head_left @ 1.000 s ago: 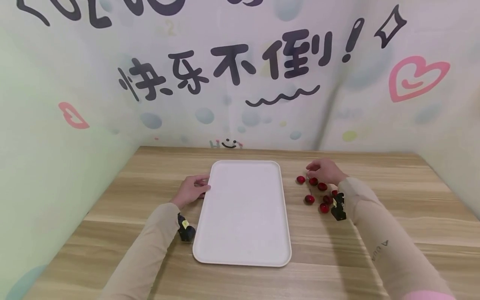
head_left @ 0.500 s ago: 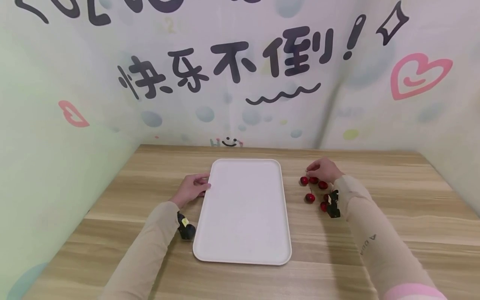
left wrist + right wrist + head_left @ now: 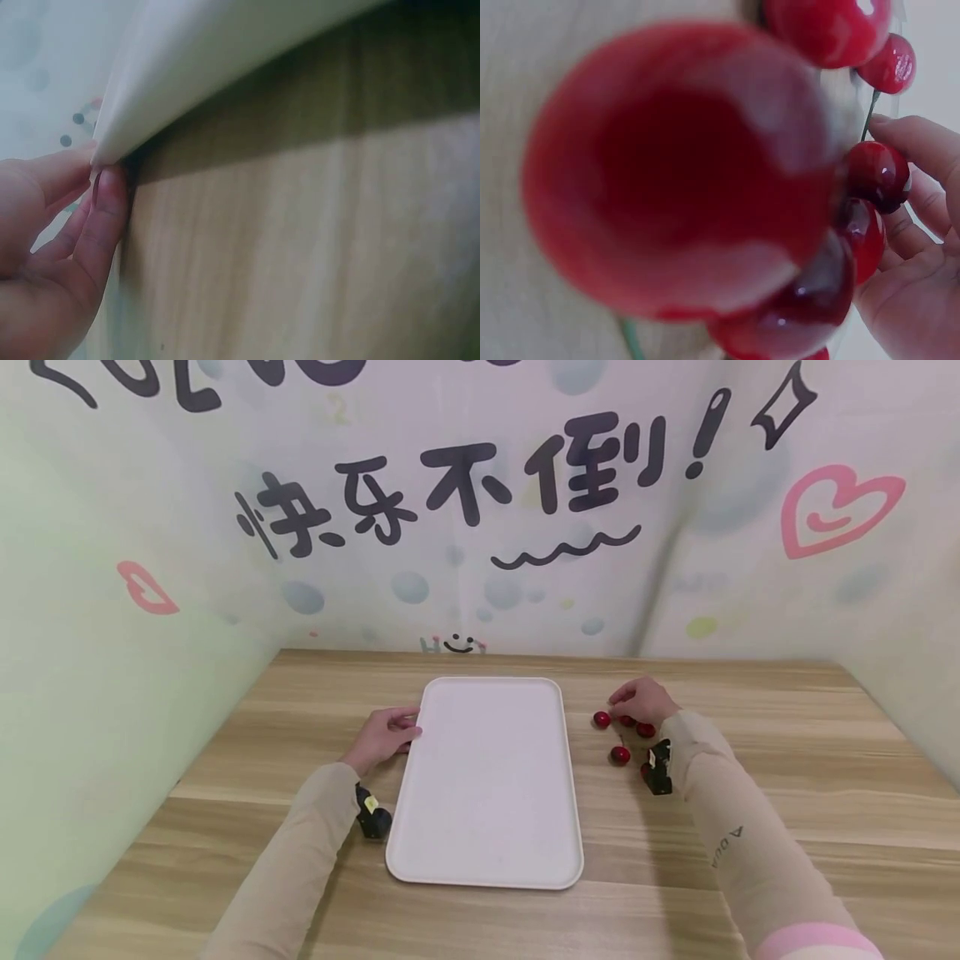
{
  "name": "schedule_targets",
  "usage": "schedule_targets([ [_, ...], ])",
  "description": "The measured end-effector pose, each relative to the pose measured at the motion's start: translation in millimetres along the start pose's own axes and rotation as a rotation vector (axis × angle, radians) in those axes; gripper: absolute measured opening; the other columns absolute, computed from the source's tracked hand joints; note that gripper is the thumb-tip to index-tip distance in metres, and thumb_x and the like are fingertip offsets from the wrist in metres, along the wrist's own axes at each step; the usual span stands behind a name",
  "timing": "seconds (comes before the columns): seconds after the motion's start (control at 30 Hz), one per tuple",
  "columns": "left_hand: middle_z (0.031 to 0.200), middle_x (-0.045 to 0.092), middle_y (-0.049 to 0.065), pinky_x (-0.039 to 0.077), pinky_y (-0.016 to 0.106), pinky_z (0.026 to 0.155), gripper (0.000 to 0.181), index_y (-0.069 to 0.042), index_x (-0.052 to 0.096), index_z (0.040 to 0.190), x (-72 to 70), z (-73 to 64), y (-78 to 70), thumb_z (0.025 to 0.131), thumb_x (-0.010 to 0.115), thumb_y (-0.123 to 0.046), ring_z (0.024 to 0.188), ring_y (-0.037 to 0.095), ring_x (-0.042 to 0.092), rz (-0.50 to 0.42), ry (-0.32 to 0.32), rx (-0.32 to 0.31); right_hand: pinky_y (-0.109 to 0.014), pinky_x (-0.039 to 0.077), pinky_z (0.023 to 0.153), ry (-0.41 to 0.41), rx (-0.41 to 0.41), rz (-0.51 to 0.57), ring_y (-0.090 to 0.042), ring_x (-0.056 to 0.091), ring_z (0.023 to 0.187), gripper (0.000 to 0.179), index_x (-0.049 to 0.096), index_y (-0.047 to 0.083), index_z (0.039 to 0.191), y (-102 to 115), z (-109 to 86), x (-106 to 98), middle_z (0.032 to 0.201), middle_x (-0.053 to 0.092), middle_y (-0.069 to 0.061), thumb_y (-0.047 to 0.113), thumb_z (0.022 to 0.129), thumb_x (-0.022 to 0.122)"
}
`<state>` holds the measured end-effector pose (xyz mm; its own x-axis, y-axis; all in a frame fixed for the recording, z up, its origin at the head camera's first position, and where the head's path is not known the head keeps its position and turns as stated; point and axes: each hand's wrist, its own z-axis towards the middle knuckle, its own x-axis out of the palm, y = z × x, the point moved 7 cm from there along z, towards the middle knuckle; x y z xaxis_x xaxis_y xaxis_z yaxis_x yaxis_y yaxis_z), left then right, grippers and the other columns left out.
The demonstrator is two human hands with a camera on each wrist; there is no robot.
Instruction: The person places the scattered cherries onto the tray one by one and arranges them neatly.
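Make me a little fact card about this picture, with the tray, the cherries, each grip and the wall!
Tray: white, rounded corners, on a wooden table
Cherries: several, red, right of the tray, some partly hidden
Left grip: pinching the tray's left edge
Right grip: at a cherry's stem; whether it pinches is unclear
Wall: pale, with dark writing and a pink heart
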<state>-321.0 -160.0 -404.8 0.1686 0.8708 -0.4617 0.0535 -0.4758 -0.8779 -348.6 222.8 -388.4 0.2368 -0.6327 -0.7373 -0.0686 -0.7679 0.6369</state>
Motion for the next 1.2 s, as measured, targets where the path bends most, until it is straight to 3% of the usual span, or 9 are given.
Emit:
schedule_targets([
  [0.37,0.104,0.056,0.021,0.053,0.027,0.067,0.043,0.002,0.047,0.126,-0.6,0.9,-0.7,0.084,0.058,-0.003,0.082,0.02,0.057,0.0,0.002,-0.001,-0.031,0.042,0.07,-0.006,-0.004,-0.006,-0.022,0.048,0.08,0.031,0.06,-0.004,0.103,1.5,-2.1,-2.1,0.088,0.059,-0.012,0.022,0.087,0.056],
  [0.7,0.104,0.056,0.019,0.053,0.026,0.066,0.043,-0.001,0.047,0.126,-0.5,2.4,3.5,0.084,0.059,-0.005,0.078,0.017,0.058,0.007,-0.001,-0.03,-0.035,0.043,0.075,0.016,0.036,0.018,-0.025,0.048,0.086,0.028,0.059,-0.003,0.103,-1.6,-1.0,2.0,0.095,0.057,-0.015,0.016,0.082,0.06],
  [1.2,0.104,0.057,0.019,0.053,0.025,0.066,0.044,0.0,0.047,0.126,-0.3,3.2,4.5,0.084,0.059,-0.004,0.077,0.016,0.057,0.01,0.002,-0.018,-0.034,0.044,0.072,0.03,-0.018,-0.027,-0.024,0.05,0.082,0.024,0.06,-0.005,0.102,4.2,-1.2,4.2,0.093,0.058,-0.015,0.01,0.082,0.057],
])
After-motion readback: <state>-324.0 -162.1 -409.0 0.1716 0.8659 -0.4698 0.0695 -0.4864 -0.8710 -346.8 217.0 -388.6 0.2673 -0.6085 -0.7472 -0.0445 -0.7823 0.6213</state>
